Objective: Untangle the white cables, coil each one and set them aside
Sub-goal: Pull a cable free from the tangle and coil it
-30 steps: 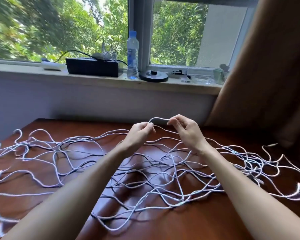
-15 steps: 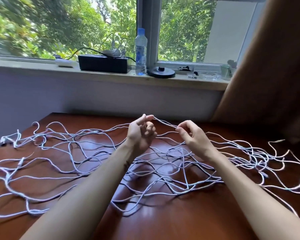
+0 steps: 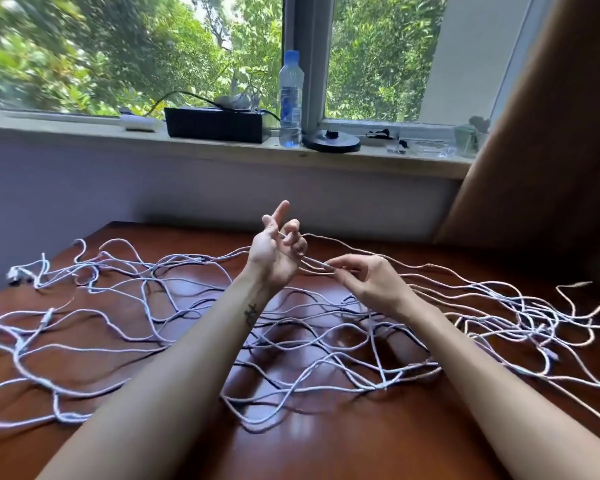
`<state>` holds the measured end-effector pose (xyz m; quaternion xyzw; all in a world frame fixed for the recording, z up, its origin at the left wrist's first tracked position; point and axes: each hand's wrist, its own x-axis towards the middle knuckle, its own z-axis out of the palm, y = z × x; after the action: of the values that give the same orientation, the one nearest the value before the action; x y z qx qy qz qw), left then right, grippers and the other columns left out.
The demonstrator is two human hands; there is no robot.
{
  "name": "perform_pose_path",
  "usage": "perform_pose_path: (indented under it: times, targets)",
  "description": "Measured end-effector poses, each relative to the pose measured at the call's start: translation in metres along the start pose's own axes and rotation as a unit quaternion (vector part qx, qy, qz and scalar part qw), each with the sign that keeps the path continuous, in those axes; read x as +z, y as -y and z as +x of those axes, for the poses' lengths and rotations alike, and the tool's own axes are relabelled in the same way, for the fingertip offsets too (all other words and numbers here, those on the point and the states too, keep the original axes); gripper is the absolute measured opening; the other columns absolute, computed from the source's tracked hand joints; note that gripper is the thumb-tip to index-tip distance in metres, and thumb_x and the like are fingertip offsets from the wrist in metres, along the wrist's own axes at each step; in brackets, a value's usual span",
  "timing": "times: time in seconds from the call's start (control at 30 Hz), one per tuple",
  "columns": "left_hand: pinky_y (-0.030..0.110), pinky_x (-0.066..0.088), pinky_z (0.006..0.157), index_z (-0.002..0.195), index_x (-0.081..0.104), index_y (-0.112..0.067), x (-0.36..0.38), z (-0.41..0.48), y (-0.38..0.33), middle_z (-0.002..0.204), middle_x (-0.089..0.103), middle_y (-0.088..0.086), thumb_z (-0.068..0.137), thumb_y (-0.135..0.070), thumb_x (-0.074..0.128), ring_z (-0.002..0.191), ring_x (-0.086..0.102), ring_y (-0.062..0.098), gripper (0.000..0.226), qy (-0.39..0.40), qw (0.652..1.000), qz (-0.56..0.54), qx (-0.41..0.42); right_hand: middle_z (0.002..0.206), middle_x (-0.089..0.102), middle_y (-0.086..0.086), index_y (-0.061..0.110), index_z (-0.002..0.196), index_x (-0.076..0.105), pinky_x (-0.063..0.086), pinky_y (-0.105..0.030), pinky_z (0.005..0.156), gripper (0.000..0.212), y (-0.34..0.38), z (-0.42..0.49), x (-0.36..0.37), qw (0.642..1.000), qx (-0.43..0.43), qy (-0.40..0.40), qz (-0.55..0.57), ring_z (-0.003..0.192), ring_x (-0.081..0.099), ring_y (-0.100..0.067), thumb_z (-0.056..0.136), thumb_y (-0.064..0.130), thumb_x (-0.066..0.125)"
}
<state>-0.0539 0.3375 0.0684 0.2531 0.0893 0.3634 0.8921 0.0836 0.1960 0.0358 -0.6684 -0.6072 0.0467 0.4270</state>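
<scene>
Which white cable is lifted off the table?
The thin white cable strand held between left hand and right hand; the others lie on the brown wooden table.

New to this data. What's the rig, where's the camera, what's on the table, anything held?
No robot here: these are a person's bare arms, filmed by a wide-angle camera on their head, looking forward and down. A tangle of white cables sprawls across the wooden table. The left hand, palm up, curls its fingers round one lifted cable; the right hand pinches a cable beside it. A water bottle and a black box stand on the windowsill behind.
</scene>
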Motion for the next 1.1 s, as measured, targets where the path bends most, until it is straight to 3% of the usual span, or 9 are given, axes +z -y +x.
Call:
perform_pose_path:
  times: [0.1, 0.23, 0.47, 0.63, 0.73, 0.87, 0.93, 1.0, 1.1]
  targets:
    - [0.024, 0.027, 0.056, 0.120, 0.056, -0.023, -0.001, -0.020, -0.006, 0.068, 0.050, 0.004, 0.108, -0.033, 0.029, 0.051, 0.035, 0.011, 0.031, -0.018, 0.999, -0.004, 0.030, 0.089, 0.074, 0.004, 0.025, 0.114, 0.073, 0.052, -0.026, 0.072, 0.030, 0.012, -0.019, 0.002, 0.998, -0.048, -0.012, -0.050, 0.073, 0.065, -0.009, 0.092, 0.007, 0.064]
    - [0.026, 0.024, 0.060, 0.135, 0.053, -0.029, -0.003, -0.030, -0.012, 0.072, 0.049, 0.004, 0.108, -0.041, 0.027, 0.057, 0.030, 0.011, 0.040, -0.041, 0.997, 0.008, 0.059, 0.086, 0.071, 0.012, 0.026, 0.120, 0.068, 0.046, -0.015, 0.069, 0.031, 0.026, -0.039, 0.005, 0.995, -0.087, -0.035, -0.045, 0.066, 0.061, -0.007, 0.092, 0.011, 0.069]
    - [0.013, 0.025, 0.049, 0.133, 0.056, -0.024, -0.013, -0.014, 0.005, 0.062, 0.053, -0.006, 0.110, -0.035, 0.030, 0.046, 0.034, 0.000, 0.037, -0.050, 0.969, 0.220, 0.101, 0.090, 0.074, 0.002, 0.021, 0.110, 0.069, 0.053, -0.028, 0.075, 0.033, 0.027, -0.034, 0.007, 0.997, -0.054, 0.003, 0.064, 0.080, 0.067, -0.022, 0.089, -0.003, 0.066]
    - [0.022, 0.029, 0.051, 0.119, 0.063, -0.035, -0.017, 0.012, 0.011, 0.077, 0.056, 0.000, 0.110, -0.032, 0.034, 0.051, 0.039, 0.005, 0.030, -0.015, 0.930, 0.355, 0.099, 0.089, 0.070, -0.002, 0.020, 0.095, 0.058, 0.056, -0.035, 0.072, 0.021, 0.027, -0.003, 0.003, 0.990, -0.033, -0.048, 0.127, 0.077, 0.067, -0.024, 0.090, 0.006, 0.073]
    - [0.020, 0.038, 0.050, 0.130, 0.056, -0.034, -0.013, 0.016, 0.013, 0.083, 0.057, 0.006, 0.110, -0.032, 0.034, 0.054, 0.046, 0.008, 0.029, 0.025, 0.901, 0.423, 0.090, 0.085, 0.072, 0.006, 0.029, 0.092, 0.057, 0.056, -0.046, 0.066, 0.023, 0.021, 0.007, 0.002, 0.990, -0.042, -0.118, 0.070, 0.068, 0.067, -0.023, 0.090, 0.019, 0.077]
    - [0.021, 0.036, 0.037, 0.152, 0.033, -0.031, -0.014, -0.003, 0.018, 0.079, 0.052, 0.009, 0.110, -0.037, 0.029, 0.043, 0.049, 0.014, 0.043, 0.114, 0.819, 0.555, 0.088, 0.070, 0.063, 0.018, 0.023, 0.093, 0.063, 0.051, -0.029, 0.063, 0.032, 0.024, 0.002, -0.003, 0.969, -0.076, -0.225, -0.070, 0.055, 0.056, 0.000, 0.078, 0.041, 0.084]
    - [0.018, 0.028, 0.037, 0.153, 0.035, -0.027, -0.015, -0.018, 0.020, 0.069, 0.049, 0.009, 0.110, -0.040, 0.026, 0.040, 0.038, 0.012, 0.045, 0.123, 0.811, 0.567, 0.073, 0.066, 0.060, 0.016, 0.024, 0.092, 0.064, 0.048, -0.028, 0.060, 0.037, 0.026, -0.004, -0.009, 0.955, -0.069, -0.261, -0.124, 0.053, 0.051, 0.000, 0.074, 0.050, 0.084]
    - [0.016, 0.023, 0.037, 0.149, 0.044, -0.018, -0.014, -0.034, 0.022, 0.058, 0.037, 0.007, 0.110, -0.041, 0.023, 0.039, 0.030, 0.007, 0.050, 0.134, 0.817, 0.559, 0.046, 0.068, 0.061, 0.013, 0.024, 0.094, 0.065, 0.051, -0.032, 0.062, 0.035, 0.027, -0.014, -0.013, 0.956, -0.073, -0.252, -0.131, 0.057, 0.053, -0.004, 0.077, 0.050, 0.080]
    - [0.016, 0.018, 0.037, 0.117, 0.062, -0.009, -0.013, -0.054, 0.027, 0.055, 0.026, 0.001, 0.097, -0.068, 0.036, 0.038, 0.021, 0.007, 0.068, 0.173, 0.817, 0.550, -0.003, 0.076, 0.062, 0.009, 0.023, 0.096, 0.064, 0.054, -0.040, 0.067, 0.017, 0.029, -0.031, -0.014, 0.970, -0.104, -0.204, -0.081, 0.067, 0.059, -0.008, 0.089, 0.034, 0.075]
